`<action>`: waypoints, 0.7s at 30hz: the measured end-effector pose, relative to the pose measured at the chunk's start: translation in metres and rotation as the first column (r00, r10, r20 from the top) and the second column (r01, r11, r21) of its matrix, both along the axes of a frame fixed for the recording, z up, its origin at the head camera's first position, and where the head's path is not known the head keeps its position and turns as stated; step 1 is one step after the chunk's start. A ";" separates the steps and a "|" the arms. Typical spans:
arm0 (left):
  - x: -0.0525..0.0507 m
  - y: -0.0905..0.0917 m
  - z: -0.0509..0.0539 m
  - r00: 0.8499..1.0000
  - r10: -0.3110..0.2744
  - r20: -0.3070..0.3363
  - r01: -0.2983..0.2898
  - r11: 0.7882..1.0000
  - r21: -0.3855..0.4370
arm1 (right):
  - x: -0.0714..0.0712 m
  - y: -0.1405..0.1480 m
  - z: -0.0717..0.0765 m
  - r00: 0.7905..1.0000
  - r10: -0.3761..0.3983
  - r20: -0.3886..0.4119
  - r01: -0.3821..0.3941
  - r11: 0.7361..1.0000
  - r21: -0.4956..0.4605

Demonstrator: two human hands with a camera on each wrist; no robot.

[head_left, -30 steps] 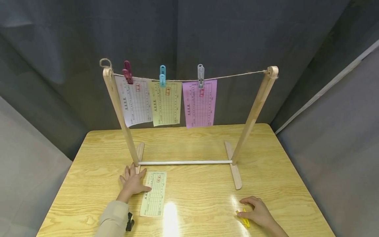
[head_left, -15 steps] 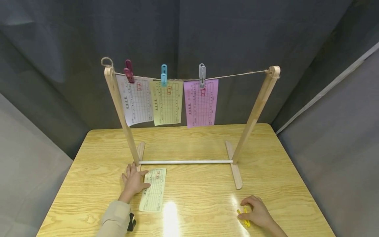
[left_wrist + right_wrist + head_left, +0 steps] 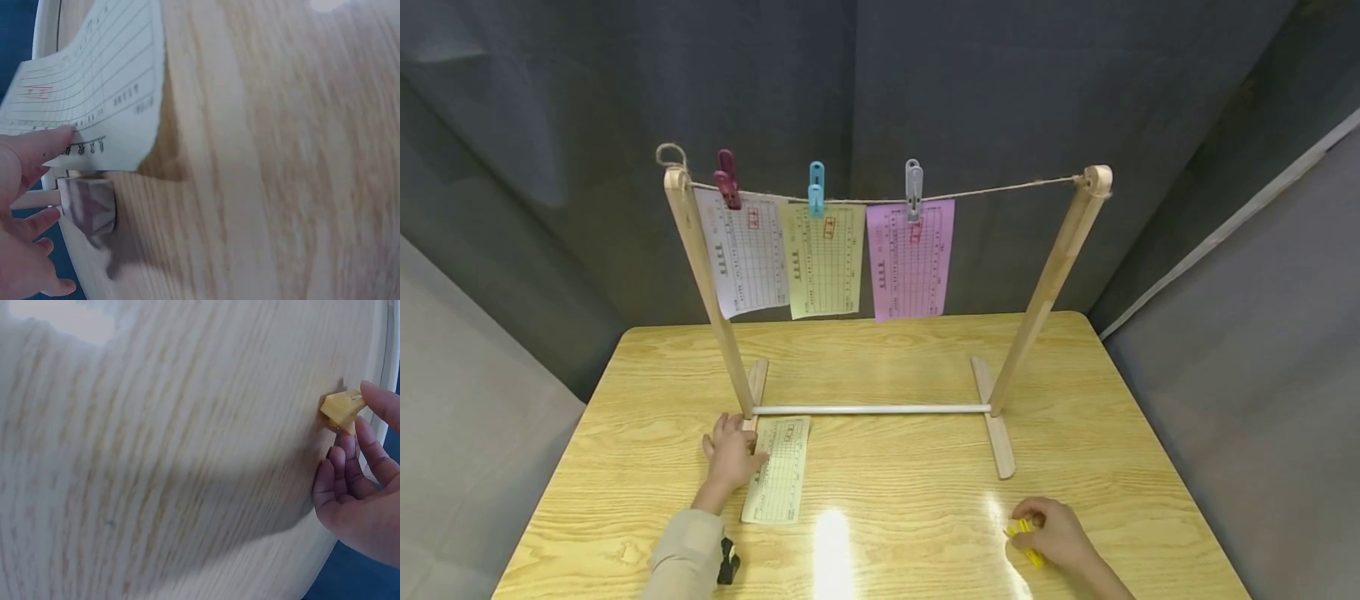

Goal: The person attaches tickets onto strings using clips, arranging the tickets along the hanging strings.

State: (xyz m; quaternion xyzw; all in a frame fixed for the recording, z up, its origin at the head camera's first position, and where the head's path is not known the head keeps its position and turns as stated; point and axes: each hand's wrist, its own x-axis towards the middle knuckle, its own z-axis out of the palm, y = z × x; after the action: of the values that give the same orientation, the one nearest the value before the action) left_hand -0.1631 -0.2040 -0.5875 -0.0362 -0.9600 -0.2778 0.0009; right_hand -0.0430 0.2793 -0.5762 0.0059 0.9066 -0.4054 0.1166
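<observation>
My left hand pinches the left edge of a pale green printed slip, thumb on top. In the left wrist view the slip bends and its near edge stands off the table, casting a shadow. The other left fingers are spread near the rack's left foot. At the right front, my right hand pinches a yellow clothes peg between thumb and fingers. The right wrist view shows this peg close to the tabletop, its handle end at the thumb and forefinger.
A wooden rack carries a string. Maroon, blue and grey pegs hold a white slip, a yellow slip and a pink slip. A white rod joins the rack's feet.
The green slip has shifted left and away from me, and now my left thumb and fingers pinch it. My right hand has pressed round the yellow peg, which has turned slightly.
</observation>
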 end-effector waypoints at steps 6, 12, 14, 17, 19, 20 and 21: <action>0.001 -0.003 0.008 0.999 0.027 -0.026 -0.026 0.999 0.045 | -0.003 0.003 0.001 0.994 -0.083 0.078 0.091 0.990 -0.104; 0.005 -0.003 0.018 0.999 0.043 -0.031 -0.041 0.997 0.058 | -0.005 0.004 0.000 0.987 -0.122 0.101 0.136 0.979 -0.150; 0.006 -0.004 0.021 0.998 0.041 -0.046 -0.039 0.998 0.055 | -0.006 0.004 0.000 0.983 -0.137 0.121 0.158 0.970 -0.186; 0.009 -0.005 0.026 0.996 0.029 -0.087 -0.024 0.998 0.058 | -0.006 0.004 0.002 0.973 -0.166 0.159 0.202 0.947 -0.251; 0.011 -0.006 0.030 0.993 0.007 -0.115 0.001 0.998 0.070 | -0.007 0.004 0.004 0.968 -0.181 0.172 0.226 0.931 -0.289; 0.012 -0.006 0.032 0.992 -0.005 -0.126 0.015 0.996 0.085 | -0.007 0.004 0.004 0.965 -0.193 0.179 0.240 0.922 -0.304; 0.013 -0.006 0.034 0.991 -0.017 -0.134 0.031 0.995 0.100 | -0.008 0.005 0.005 0.964 -0.197 0.181 0.247 0.914 -0.320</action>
State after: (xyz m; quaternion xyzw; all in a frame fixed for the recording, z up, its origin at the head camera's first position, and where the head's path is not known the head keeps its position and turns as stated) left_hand -0.1498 -0.2099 -0.5538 -0.0661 -0.9419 -0.3233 0.0636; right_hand -0.0507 0.2839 -0.5712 0.1183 0.8054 -0.5649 0.1346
